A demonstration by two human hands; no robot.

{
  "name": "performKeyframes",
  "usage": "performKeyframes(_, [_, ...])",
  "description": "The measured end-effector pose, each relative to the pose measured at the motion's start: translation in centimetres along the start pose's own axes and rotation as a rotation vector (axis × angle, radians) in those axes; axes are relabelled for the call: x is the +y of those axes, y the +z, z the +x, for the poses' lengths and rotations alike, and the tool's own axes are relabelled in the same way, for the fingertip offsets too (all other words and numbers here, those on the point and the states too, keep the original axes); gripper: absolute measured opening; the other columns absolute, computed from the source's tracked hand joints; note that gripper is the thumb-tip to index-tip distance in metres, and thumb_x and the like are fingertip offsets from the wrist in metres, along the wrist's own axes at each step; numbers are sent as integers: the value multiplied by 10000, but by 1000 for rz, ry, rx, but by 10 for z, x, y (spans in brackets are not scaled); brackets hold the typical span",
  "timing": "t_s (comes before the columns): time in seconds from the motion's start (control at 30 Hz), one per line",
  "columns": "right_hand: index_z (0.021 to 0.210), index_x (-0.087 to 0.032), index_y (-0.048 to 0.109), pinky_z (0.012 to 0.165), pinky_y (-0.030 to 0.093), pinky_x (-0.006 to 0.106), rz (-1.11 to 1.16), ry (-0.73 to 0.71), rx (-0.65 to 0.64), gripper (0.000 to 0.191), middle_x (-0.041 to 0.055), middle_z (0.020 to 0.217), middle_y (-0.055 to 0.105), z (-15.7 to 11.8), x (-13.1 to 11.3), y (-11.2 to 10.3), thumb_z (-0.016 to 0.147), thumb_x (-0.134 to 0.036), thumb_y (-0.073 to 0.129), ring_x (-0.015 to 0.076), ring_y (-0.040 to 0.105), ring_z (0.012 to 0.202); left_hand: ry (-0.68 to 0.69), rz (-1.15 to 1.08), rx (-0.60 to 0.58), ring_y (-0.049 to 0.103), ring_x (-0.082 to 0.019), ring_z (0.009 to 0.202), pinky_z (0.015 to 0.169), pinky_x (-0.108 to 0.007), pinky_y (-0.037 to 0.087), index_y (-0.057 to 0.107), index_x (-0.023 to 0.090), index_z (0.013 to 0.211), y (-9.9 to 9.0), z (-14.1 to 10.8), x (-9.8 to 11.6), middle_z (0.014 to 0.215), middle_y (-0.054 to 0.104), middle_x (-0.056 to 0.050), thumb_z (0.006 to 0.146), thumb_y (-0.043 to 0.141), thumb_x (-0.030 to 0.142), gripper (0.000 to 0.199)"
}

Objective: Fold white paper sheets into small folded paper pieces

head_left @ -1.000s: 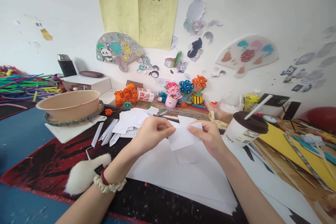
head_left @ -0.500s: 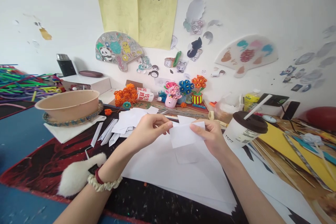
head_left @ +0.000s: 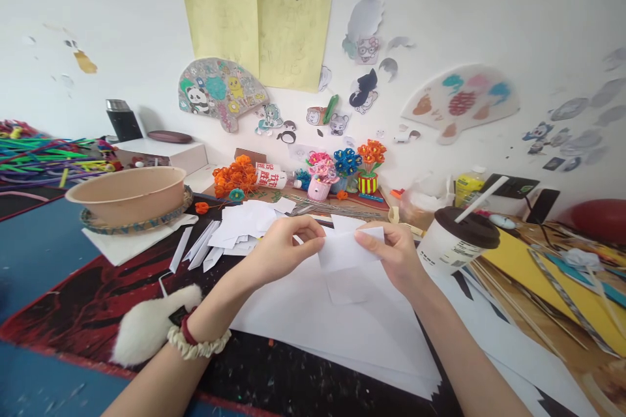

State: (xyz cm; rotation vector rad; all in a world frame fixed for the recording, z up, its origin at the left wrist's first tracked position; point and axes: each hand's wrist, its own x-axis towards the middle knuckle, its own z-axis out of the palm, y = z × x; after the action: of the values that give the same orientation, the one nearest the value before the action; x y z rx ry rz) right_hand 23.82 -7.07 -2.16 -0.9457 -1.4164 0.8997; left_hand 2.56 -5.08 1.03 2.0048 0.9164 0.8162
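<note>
Between my two hands is a small white piece of paper (head_left: 349, 251), raised above larger white sheets (head_left: 313, 319). My left hand (head_left: 288, 244) pinches its left edge between thumb and fingers. On the paper's right side, the thumb of my right hand (head_left: 391, 251) presses across the front, with the fingers behind it. Below the held paper another small white piece (head_left: 346, 290) shows, its upper part hidden. A pile of white paper pieces (head_left: 244, 225) lies left of my left hand, with narrow folded strips (head_left: 203, 242) beside it.
A lidded cup with a straw (head_left: 457, 241) stands close to my right hand. At the left are a beige basin (head_left: 127, 192) and a white fluffy object (head_left: 147, 332) by my left forearm. Handmade flowers (head_left: 320, 172) and a bottle (head_left: 271, 176) are along the back.
My left hand has shifted slightly right along the paper's edge, and the paper has tilted a little. My right hand keeps its hold, almost unmoved.
</note>
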Motion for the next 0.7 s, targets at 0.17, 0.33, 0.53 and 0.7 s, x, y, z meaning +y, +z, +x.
performKeyframes(0.17, [674, -169, 700, 519, 387, 241, -38, -8, -106, 124, 22, 659, 646, -4, -4, 9, 742, -273, 693, 140, 540, 599, -17, -48, 13, 575, -138, 762, 603, -220, 411, 629, 163, 801, 10, 1, 2, 805, 639, -26, 807, 520, 305, 178])
performKeyframes(0.33, [693, -170, 703, 550, 401, 250, -42, -1, -151, 117, 25, 664, 649, -5, -3, 18, 749, -270, 680, 149, 546, 616, -82, -202, 15, 537, -119, 678, 586, -214, 406, 601, 141, 712, 18, 2, 0, 711, 589, -12, 757, 553, 256, 132])
performKeyframes(0.53, [683, -164, 696, 530, 392, 253, -11, 39, -123, 162, 31, 668, 642, -5, 4, 20, 727, -320, 696, 152, 536, 599, -98, -291, 22, 451, -84, 578, 528, -197, 351, 547, 147, 652, 20, 3, -2, 621, 509, 27, 737, 531, 222, 114])
performKeyframes(0.7, [668, -162, 689, 526, 382, 262, 2, 64, -85, 205, 36, 668, 630, -4, 8, 20, 713, -361, 701, 158, 525, 596, -89, -292, 13, 452, -86, 583, 529, -200, 344, 527, 154, 653, 21, 4, -3, 629, 517, 28, 725, 522, 214, 94])
